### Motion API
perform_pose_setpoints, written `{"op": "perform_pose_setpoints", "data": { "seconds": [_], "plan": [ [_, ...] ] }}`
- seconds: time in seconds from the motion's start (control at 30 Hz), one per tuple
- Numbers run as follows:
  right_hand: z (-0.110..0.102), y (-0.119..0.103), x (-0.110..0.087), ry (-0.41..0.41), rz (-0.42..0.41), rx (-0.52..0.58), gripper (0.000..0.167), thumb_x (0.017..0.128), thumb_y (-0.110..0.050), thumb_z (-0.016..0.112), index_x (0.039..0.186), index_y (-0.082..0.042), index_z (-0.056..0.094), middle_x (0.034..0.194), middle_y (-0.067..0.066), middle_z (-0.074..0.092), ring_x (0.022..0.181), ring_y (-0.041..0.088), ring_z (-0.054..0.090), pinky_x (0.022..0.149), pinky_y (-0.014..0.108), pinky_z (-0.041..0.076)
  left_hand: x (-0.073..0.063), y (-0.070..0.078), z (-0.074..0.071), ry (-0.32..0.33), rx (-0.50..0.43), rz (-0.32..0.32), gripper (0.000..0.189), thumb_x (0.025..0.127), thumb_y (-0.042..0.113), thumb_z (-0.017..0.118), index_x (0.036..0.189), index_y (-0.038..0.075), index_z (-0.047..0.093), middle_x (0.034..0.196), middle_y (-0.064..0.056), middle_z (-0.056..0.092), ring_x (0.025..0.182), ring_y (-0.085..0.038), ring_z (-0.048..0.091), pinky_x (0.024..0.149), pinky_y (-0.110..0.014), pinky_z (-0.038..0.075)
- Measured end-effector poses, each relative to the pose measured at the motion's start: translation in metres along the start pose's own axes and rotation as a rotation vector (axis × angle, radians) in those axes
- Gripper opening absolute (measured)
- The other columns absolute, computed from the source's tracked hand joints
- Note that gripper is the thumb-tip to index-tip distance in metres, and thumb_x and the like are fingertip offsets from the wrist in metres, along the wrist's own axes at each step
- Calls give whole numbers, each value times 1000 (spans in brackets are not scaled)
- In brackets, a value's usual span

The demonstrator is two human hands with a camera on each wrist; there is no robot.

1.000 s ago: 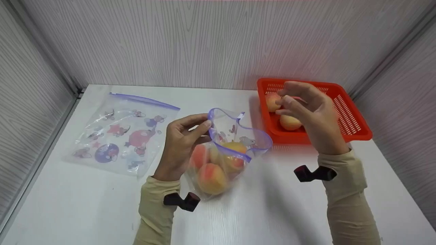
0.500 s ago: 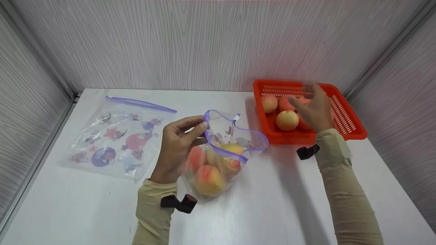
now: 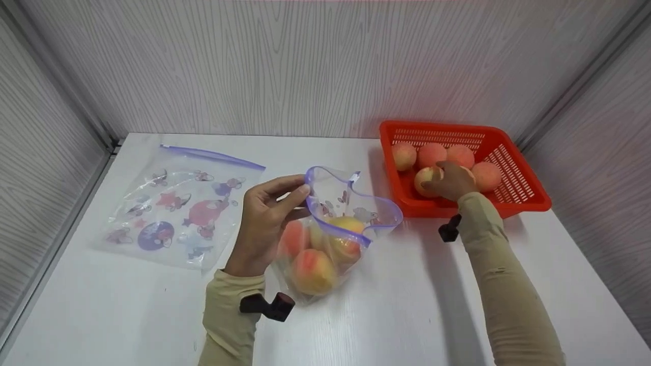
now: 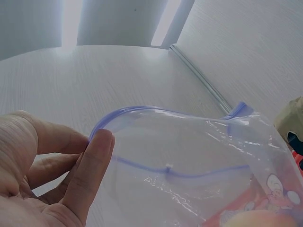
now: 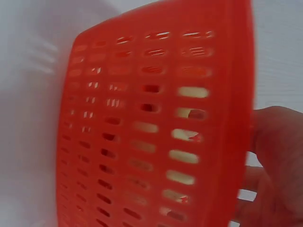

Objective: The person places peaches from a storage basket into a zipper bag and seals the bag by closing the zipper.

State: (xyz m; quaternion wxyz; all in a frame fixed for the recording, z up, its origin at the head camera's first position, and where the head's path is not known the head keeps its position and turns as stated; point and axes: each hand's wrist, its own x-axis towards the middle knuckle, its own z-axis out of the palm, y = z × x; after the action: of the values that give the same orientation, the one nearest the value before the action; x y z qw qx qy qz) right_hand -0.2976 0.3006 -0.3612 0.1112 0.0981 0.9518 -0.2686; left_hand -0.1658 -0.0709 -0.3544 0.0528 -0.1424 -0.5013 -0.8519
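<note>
My left hand (image 3: 272,216) pinches the purple zip edge of a clear zip bag (image 3: 374,203), thumb against fingers. The bag's mouth gapes, and several red-and-yellow peaches (image 3: 314,272) rest inside. In the left wrist view, the thumb and fingers (image 4: 92,156) meet on the purple rim. My right hand (image 3: 450,180) reaches into the red plastic basket (image 3: 526,195), its fingertips at the right side of a yellowish peach (image 3: 424,181). Whether they grip it I cannot tell. The right wrist view shows the basket's slotted wall (image 5: 128,109) in front of part of the hand (image 5: 279,165).
More peaches (image 3: 487,176) sit in the basket around the right hand. A second clear zip bag (image 3: 175,208) with cartoon prints lies flat on the white table (image 3: 366,315) at the left. Grey wood-grain panels (image 3: 254,66) enclose the table at the back and sides.
My right hand has moved from above the basket down among the peaches, to beside the yellowish one. The left hand still holds the bag's edge in much the same place.
</note>
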Motion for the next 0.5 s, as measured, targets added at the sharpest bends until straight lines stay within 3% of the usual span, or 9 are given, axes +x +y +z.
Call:
{"op": "perform_pose_setpoints", "data": {
  "seconds": [0.1, 0.17, 0.33, 0.5],
  "plan": [
    [1, 3, 2, 7, -3, -45, 67, 94, -38, 71, 149, -11, 44, 133, 18, 55, 116, 39, 49, 108, 58, 43, 0, 0, 1, 1, -4, -4, 18, 93, -5, 68, 110, -8, 72, 95, -17, 70, 76, -20, 69, 74, -36, 64],
    [2, 4, 2, 12, 5, -4, 63, 94, -36, 71, 145, -10, 44, 131, 17, 54, 116, 38, 49, 108, 56, 44, 0, 1, 1, 1, -4, -2, 18, 93, -5, 68, 110, -8, 72, 96, -17, 70, 76, -20, 69, 74, -36, 64],
    [5, 6, 1, 47, 14, 93, 60, 93, -37, 74, 134, -6, 43, 125, 17, 52, 114, 38, 48, 102, 51, 46, 1, 0, 1, 3, 0, 1, 18, 93, -5, 67, 110, -9, 72, 95, -17, 70, 76, -20, 70, 73, -36, 64],
    [10, 9, 2, 91, 3, 63, 64, 87, -39, 80, 128, -4, 46, 115, 17, 53, 109, 37, 48, 95, 47, 46, 0, 0, 0, 0, -3, -5, 18, 93, -5, 67, 110, -8, 72, 96, -16, 69, 77, -20, 70, 73, -35, 64]
  ]
}}
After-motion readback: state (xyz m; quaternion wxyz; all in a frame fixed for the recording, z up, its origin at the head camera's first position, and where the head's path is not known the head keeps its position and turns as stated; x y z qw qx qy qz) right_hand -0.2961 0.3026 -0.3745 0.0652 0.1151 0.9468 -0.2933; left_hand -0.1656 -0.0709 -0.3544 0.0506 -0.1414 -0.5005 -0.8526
